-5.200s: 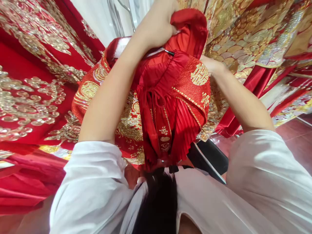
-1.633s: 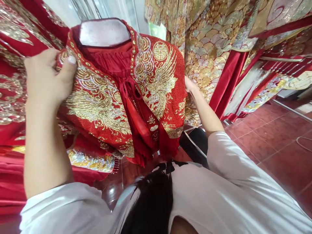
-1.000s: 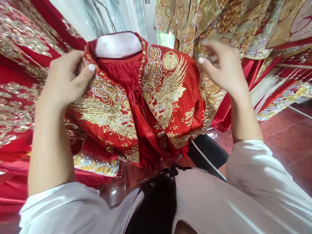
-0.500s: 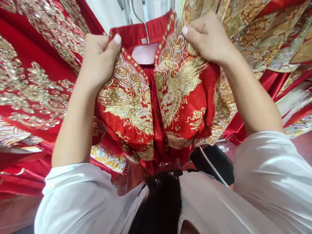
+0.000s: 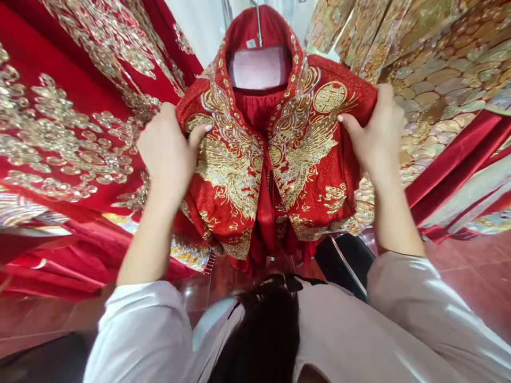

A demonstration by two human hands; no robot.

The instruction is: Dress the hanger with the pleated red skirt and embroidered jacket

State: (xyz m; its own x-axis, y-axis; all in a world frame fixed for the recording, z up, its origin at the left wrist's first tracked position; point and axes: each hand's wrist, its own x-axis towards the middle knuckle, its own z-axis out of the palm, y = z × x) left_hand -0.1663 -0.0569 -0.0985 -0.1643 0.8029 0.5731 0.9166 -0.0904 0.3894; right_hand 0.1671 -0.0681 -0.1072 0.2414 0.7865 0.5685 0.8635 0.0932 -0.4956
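A red jacket (image 5: 331, 170) with gold and silver embroidery hangs in front of me on a metal hanger (image 5: 258, 26). Its stand collar has a row of gold beads down both edges and lies spread around the hanger. My left hand (image 5: 171, 143) grips the jacket's left shoulder, thumb on the front and fingers mostly hidden behind the cloth. On the opposite shoulder my right hand (image 5: 377, 133) holds the fabric the same way, its thumb beside a round gold emblem. Between the jacket's front edges more red cloth shows.
Red garments with gold sequin work (image 5: 75, 143) hang close on the left. At the right hang a gold scale-patterned garment (image 5: 435, 80) and red satin cloth (image 5: 459, 170). A black object (image 5: 347, 260) lies low on the reddish tiled floor (image 5: 471, 271).
Both hands have moved from the collar edges outward and down to the jacket's shoulders. The collar has settled into a rounded shape, and the round emblem now shows.
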